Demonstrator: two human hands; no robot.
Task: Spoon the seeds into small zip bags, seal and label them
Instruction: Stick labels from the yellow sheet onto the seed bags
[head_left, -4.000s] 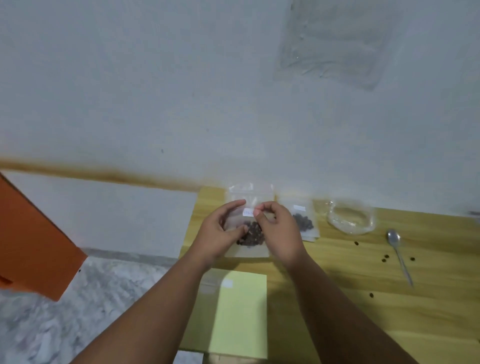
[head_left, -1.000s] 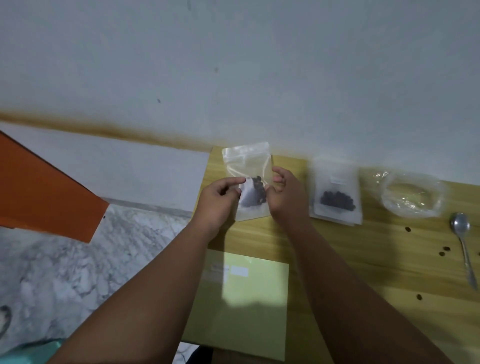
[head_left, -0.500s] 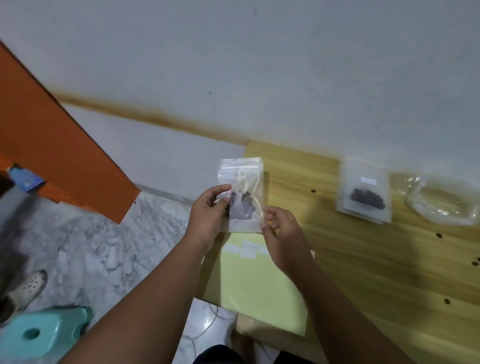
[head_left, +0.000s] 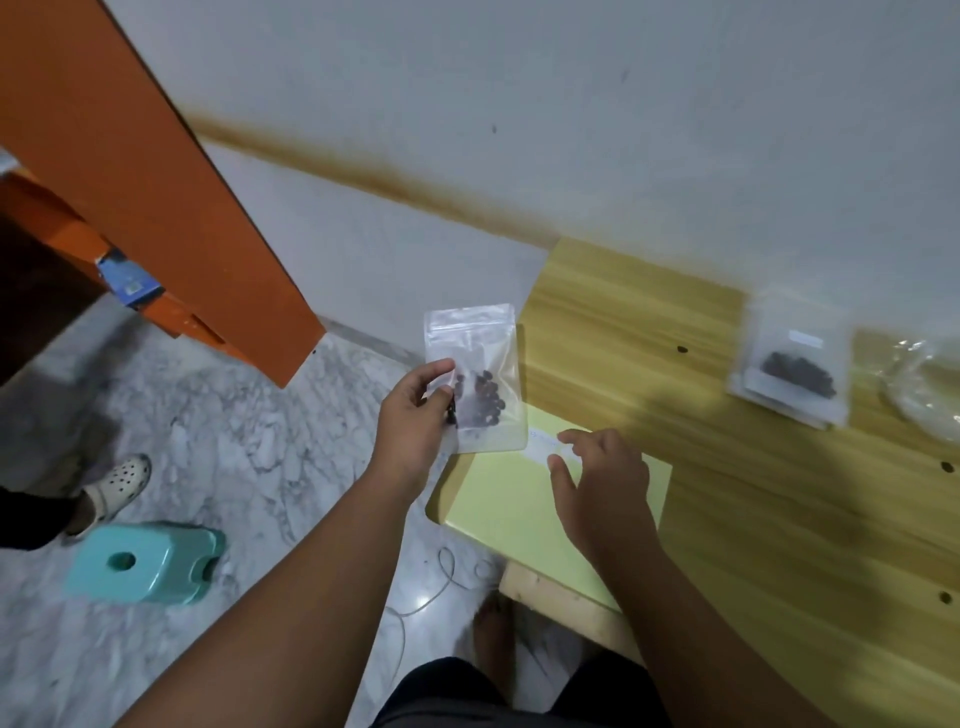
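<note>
My left hand (head_left: 415, 410) pinches the bag (head_left: 483, 364). My right hand (head_left: 602, 483), loose and empty, hovers at a label (head_left: 545, 444) on the sheet (head_left: 498, 509). Best to peel it by a corner and stick it flat.

Nothing legible: the label (head_left: 805, 339) on the far bag (head_left: 763, 343) and the sticker (head_left: 543, 442) on the yellow sheet (head_left: 509, 512) are blurred.

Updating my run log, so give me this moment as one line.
phase: labelling | left hand: holds seed bag | right hand: at label on sheet | done: labelled bag on table
</note>
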